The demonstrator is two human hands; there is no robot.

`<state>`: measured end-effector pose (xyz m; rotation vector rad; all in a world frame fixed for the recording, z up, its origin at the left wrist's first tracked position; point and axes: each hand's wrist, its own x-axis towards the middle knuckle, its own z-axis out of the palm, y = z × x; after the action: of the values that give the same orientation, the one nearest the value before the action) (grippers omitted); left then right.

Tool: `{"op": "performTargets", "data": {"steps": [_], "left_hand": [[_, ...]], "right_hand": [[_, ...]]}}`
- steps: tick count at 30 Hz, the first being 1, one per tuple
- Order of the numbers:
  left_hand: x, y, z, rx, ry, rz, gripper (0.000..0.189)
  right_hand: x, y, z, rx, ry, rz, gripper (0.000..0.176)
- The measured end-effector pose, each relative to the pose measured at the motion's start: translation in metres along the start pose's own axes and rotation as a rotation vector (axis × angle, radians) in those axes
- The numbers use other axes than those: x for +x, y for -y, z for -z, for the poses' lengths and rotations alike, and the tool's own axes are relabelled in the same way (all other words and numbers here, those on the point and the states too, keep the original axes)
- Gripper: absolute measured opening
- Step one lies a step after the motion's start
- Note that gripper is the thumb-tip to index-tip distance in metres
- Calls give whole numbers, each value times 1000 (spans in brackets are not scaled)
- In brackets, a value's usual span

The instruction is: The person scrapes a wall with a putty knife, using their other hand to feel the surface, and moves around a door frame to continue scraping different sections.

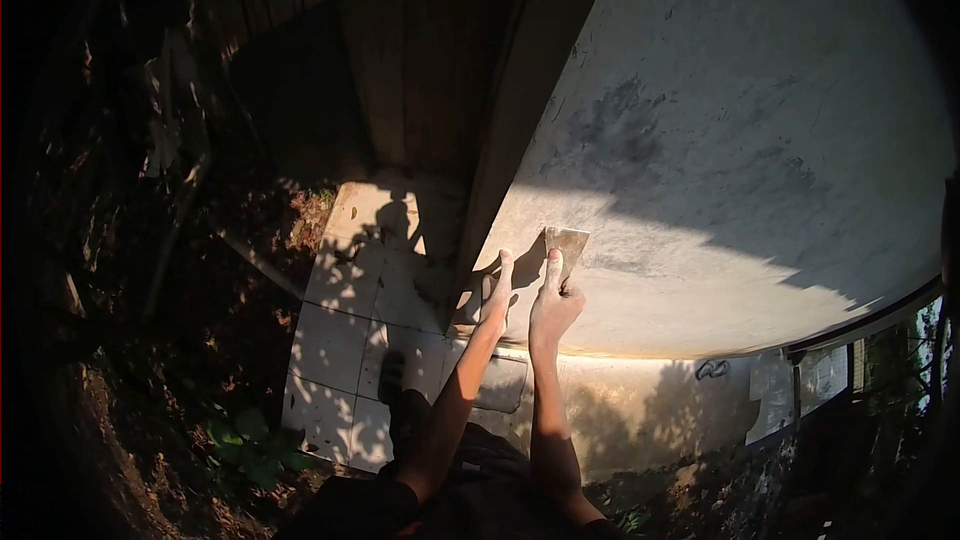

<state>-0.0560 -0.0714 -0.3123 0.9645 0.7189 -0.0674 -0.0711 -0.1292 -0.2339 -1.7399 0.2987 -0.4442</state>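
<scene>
A flat scraper (568,242) with a broad blade is gripped in my right hand (556,308), the thumb laid along it and the fingers curled round it. Its blade is at the pale wall (640,285), in the sunlit band below grey smudges. Just to the left, my left hand (497,292) is raised near the wall's left edge, thumb up and fingers extended, with nothing seen in it. Whether its fingers touch the wall is unclear.
White floor tiles (325,355) with leaf shadows lie at the lower left. A dark wooden panel (400,60) rises beside the wall. Along the wall's foot runs a ledge (640,400) bearing a small dark looped object (712,370). Plants (245,440) grow lower left.
</scene>
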Motion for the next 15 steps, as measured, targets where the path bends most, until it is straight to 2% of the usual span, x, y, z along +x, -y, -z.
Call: {"op": "performTargets", "data": {"steps": [2, 4, 6, 7, 10, 11, 12, 15], "left_hand": [[4, 7, 0, -45, -101, -50, 103], [7, 8, 1, -7, -40, -59, 99], [20, 10, 5, 113, -77, -33, 98], [22, 8, 7, 97, -18, -64, 97], [19, 17, 1, 8, -85, -55, 96], [14, 9, -2, 65, -59, -148, 97], [4, 5, 3, 80, 6, -75, 109], [14, 13, 3, 10, -36, -52, 98]], "right_hand": [[0, 4, 3, -9, -3, -1, 62], [-1, -6, 6, -70, -14, -20, 63], [-2, -20, 4, -104, -29, -23, 64], [-4, -14, 5, -157, -39, -4, 64], [-4, -15, 9, -200, -30, -31, 63], [-3, -17, 8, -149, -19, -36, 63], [-1, -20, 7, -94, -6, -40, 62], [4, -20, 6, -97, 8, -3, 60]]}}
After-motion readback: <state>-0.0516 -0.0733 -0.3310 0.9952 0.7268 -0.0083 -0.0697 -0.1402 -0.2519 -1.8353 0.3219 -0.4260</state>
